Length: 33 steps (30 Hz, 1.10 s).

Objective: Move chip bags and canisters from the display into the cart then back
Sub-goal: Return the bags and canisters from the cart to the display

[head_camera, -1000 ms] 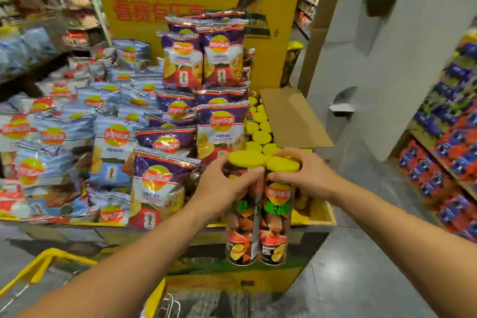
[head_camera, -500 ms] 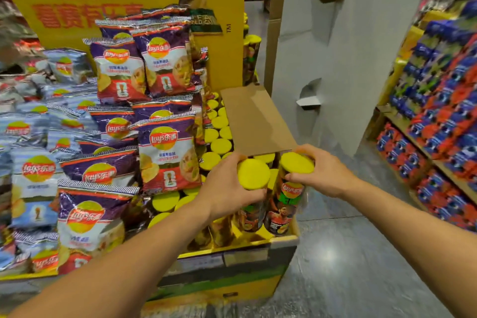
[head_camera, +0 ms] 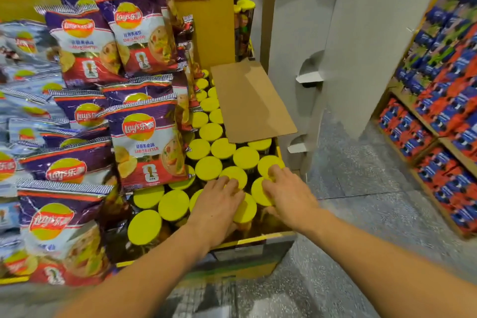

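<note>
Several chip canisters with yellow lids (head_camera: 209, 168) stand packed in the yellow display box (head_camera: 258, 240). My left hand (head_camera: 216, 209) lies over one canister (head_camera: 248, 210) near the box's front edge, thumb down its side, fingers stretched onto the neighbouring lid. My right hand (head_camera: 286, 196) covers another canister (head_camera: 259, 195) beside it, fingertips reaching the lid behind. Both canisters stand upright in the box among the others. Purple and white chip bags (head_camera: 147, 142) are stacked on the display to the left.
A brown cardboard flap (head_camera: 247, 100) covers the canisters at the back right. A grey pillar (head_camera: 361, 46) rises to the right of the box, and shelves of blue and red packs (head_camera: 444, 100) line the far right. Grey floor runs between them.
Both hands have lowered the two canisters from in front of the display down into the box, and they now stand among the others. My view has shifted right and closer.
</note>
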{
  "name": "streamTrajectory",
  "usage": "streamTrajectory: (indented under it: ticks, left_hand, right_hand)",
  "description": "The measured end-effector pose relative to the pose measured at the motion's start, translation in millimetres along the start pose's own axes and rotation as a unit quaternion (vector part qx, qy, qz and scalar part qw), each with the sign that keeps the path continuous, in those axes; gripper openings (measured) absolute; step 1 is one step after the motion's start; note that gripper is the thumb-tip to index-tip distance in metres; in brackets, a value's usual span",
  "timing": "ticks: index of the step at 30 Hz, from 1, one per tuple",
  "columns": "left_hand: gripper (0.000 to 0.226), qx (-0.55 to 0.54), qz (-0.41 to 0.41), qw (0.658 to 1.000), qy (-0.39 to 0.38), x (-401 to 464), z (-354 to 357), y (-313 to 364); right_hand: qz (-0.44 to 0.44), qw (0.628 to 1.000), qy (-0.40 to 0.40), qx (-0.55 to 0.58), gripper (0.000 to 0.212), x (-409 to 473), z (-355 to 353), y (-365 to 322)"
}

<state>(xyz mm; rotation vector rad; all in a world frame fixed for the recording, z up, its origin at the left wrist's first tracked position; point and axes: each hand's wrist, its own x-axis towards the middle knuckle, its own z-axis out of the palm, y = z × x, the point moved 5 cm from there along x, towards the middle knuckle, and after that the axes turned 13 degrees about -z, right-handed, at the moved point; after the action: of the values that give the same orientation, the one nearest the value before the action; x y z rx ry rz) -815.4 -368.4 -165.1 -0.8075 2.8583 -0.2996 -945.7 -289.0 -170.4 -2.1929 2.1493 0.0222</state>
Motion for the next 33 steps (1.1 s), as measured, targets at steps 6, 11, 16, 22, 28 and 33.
streamTrajectory:
  ticks: [6, 11, 16, 22, 28, 33]
  left_hand:
    - [0.073, 0.003, 0.01, 1.0, -0.007, -6, 2, -5]
    - [0.059, -0.028, -0.016, 0.999, 0.019, -26, -13, -24]
    - [0.042, -0.135, -0.08, 0.987, 0.042, -59, -27, -64]
    - [0.023, -0.254, -0.161, 0.952, 0.052, -129, -23, -124]
    - [0.019, -0.315, -0.255, 0.913, 0.053, -226, -1, -187]
    - [0.027, -0.321, -0.314, 0.893, 0.024, -304, 31, -229]
  right_hand:
    - [0.021, 0.999, -0.026, 0.013, 0.052, 7, -5, 4]
    - [0.061, 0.991, 0.009, 0.116, 0.018, 17, -35, 3]
    - [0.041, 0.981, 0.066, 0.178, 0.014, 49, -63, -45]
    - [-0.035, 0.973, 0.054, 0.22, 0.015, 86, -81, -149]
    - [-0.125, 0.963, 0.006, 0.237, 0.013, 110, -83, -261]
    - [-0.173, 0.951, -0.025, 0.256, 0.017, 118, -78, -346]
